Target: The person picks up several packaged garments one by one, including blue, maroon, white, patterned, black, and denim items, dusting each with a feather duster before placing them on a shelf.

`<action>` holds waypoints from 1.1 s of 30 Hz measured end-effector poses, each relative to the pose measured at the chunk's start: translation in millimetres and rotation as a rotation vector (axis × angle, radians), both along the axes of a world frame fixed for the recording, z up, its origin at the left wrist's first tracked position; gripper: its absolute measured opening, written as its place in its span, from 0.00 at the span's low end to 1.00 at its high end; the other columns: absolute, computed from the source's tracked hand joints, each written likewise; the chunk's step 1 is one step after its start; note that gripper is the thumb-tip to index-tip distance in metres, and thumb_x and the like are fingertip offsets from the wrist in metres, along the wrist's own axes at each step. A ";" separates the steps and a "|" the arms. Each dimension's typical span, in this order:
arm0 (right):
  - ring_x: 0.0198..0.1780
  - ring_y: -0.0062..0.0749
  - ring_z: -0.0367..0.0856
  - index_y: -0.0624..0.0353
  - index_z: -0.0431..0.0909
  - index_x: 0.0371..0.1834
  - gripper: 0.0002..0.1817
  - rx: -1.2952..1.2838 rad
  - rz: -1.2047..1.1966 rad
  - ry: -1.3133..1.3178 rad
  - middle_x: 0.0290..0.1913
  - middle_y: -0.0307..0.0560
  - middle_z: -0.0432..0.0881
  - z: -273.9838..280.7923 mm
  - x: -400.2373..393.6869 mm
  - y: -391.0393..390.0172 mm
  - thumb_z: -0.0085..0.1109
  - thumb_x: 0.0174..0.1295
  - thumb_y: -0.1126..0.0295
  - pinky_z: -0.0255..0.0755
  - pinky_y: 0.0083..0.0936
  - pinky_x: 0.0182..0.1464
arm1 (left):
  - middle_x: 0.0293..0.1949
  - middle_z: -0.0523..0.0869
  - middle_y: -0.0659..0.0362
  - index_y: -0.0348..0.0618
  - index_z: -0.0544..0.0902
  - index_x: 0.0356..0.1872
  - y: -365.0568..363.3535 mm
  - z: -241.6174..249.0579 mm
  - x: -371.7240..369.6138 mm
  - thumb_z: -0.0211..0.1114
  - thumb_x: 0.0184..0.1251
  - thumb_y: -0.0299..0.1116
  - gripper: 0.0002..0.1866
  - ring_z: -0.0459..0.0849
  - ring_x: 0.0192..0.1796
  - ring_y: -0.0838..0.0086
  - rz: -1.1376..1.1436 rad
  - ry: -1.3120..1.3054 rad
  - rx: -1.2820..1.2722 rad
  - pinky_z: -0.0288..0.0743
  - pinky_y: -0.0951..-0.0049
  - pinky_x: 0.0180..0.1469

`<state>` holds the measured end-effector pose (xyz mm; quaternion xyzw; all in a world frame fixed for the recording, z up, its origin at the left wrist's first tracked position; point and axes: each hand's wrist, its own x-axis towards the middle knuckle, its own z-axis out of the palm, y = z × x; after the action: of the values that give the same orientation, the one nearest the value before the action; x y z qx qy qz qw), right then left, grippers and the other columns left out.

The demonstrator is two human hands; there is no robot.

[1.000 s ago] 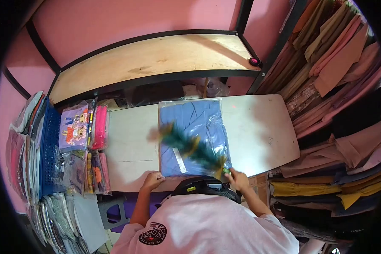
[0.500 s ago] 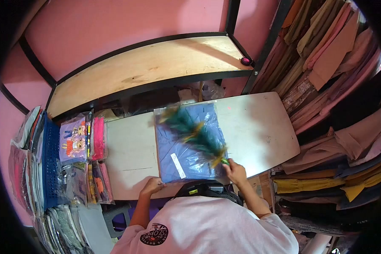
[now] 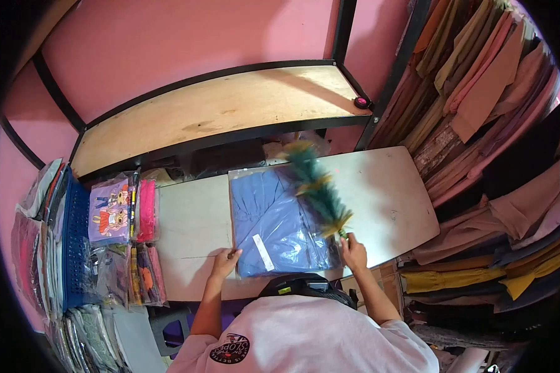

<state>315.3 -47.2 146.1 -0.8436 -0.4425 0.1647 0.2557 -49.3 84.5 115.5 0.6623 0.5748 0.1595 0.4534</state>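
Note:
A blue garment folded in a clear plastic bag (image 3: 264, 214) lies on the pale table (image 3: 389, 205), with a white label strip (image 3: 262, 252) near its lower left. My left hand (image 3: 225, 262) pinches the bag's left edge, close to the lower corner. To the right, my right hand (image 3: 353, 252) is closed round the green handle of a feather duster (image 3: 317, 193). Its green and yellow feathers, slightly blurred, slant up and left over the bag's right edge.
A wooden shelf (image 3: 224, 109) with a black frame runs behind the table, a small round black-and-pink object (image 3: 360, 102) at its right end. Bagged clothes (image 3: 110, 208) and a blue basket (image 3: 76, 242) stand at the left. Hanging garments (image 3: 479, 81) fill the right side.
The feather duster has swung right, from across the middle of the bag to its right edge. My left hand has shifted slightly up along the bag's left edge.

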 end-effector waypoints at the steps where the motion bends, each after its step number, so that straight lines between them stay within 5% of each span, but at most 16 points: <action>1: 0.27 0.56 0.76 0.55 0.69 0.36 0.17 -0.012 0.105 -0.030 0.21 0.58 0.76 -1.0 -5.8 -2.7 0.46 0.59 0.52 0.68 0.45 0.28 | 0.23 0.79 0.59 0.34 0.77 0.25 1.3 -2.3 5.2 0.65 0.53 0.42 0.18 0.77 0.24 0.78 0.009 -0.005 0.040 0.70 0.76 0.27; 4: 0.28 0.55 0.77 0.54 0.66 0.36 0.19 -0.125 0.382 -0.113 0.23 0.56 0.78 4.0 -25.1 -4.9 0.42 0.59 0.49 0.69 0.46 0.29 | 0.24 0.81 0.56 0.35 0.77 0.29 1.8 -40.0 5.3 0.69 0.47 0.39 0.17 0.76 0.24 0.73 0.144 -0.149 0.106 0.70 0.73 0.28; 6: 0.28 0.54 0.77 0.53 0.67 0.36 0.19 -0.155 0.385 -0.141 0.23 0.57 0.78 0.8 -27.9 -1.9 0.41 0.60 0.48 0.69 0.46 0.29 | 0.21 0.78 0.56 0.36 0.76 0.26 0.1 -32.1 11.1 0.70 0.45 0.38 0.16 0.76 0.22 0.71 0.144 0.030 0.145 0.69 0.72 0.27; 10: 0.28 0.59 0.76 0.55 0.68 0.34 0.18 -0.114 -0.043 -0.090 0.22 0.61 0.77 -12.3 -8.4 8.0 0.44 0.59 0.50 0.68 0.50 0.29 | 0.19 0.77 0.55 0.38 0.76 0.25 -1.5 -35.1 10.9 0.71 0.43 0.38 0.16 0.76 0.22 0.69 0.175 -0.013 0.166 0.69 0.71 0.27; 14: 0.27 0.59 0.76 0.55 0.69 0.36 0.18 -0.066 -0.131 -0.094 0.22 0.60 0.77 12.3 -13.2 24.3 0.43 0.60 0.51 0.68 0.49 0.29 | 0.20 0.79 0.56 0.36 0.76 0.27 1.0 -34.8 11.8 0.70 0.44 0.35 0.15 0.77 0.23 0.72 0.159 0.038 0.146 0.69 0.73 0.27; 19: 0.26 0.54 0.77 0.54 0.69 0.37 0.19 -0.107 0.262 -0.157 0.22 0.59 0.77 30.8 -57.0 56.0 0.43 0.59 0.49 0.69 0.47 0.28 | 0.22 0.79 0.57 0.36 0.75 0.30 3.5 -38.7 10.5 0.70 0.44 0.32 0.15 0.77 0.24 0.77 0.128 0.028 0.120 0.69 0.76 0.27; 22: 0.27 0.55 0.78 0.53 0.70 0.38 0.19 -0.150 0.271 -0.130 0.23 0.59 0.78 16.4 -60.5 65.0 0.43 0.59 0.49 0.70 0.47 0.29 | 0.23 0.79 0.57 0.37 0.75 0.30 3.5 -30.2 11.6 0.71 0.44 0.32 0.15 0.75 0.25 0.78 0.094 0.073 0.126 0.69 0.77 0.27; 26: 0.28 0.58 0.77 0.53 0.69 0.40 0.19 -0.171 0.025 -0.169 0.24 0.60 0.78 -0.9 -29.6 53.9 0.42 0.59 0.49 0.70 0.48 0.30 | 0.21 0.80 0.57 0.38 0.76 0.28 2.8 -48.9 5.7 0.71 0.43 0.37 0.17 0.77 0.23 0.73 0.148 -0.078 0.111 0.70 0.74 0.27; 33: 0.28 0.60 0.75 0.55 0.67 0.38 0.16 -0.079 -0.325 -0.245 0.24 0.62 0.77 -29.3 43.2 3.1 0.44 0.60 0.54 0.67 0.50 0.29 | 0.26 0.80 0.51 0.35 0.76 0.33 24.1 -17.6 3.9 0.68 0.46 0.47 0.24 0.79 0.30 0.65 -0.030 0.180 0.007 0.72 0.68 0.33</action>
<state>358.5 -44.2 116.8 -0.9270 -0.3216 0.0347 0.1899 -45.4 108.6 97.9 0.6839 0.6027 0.0944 0.4001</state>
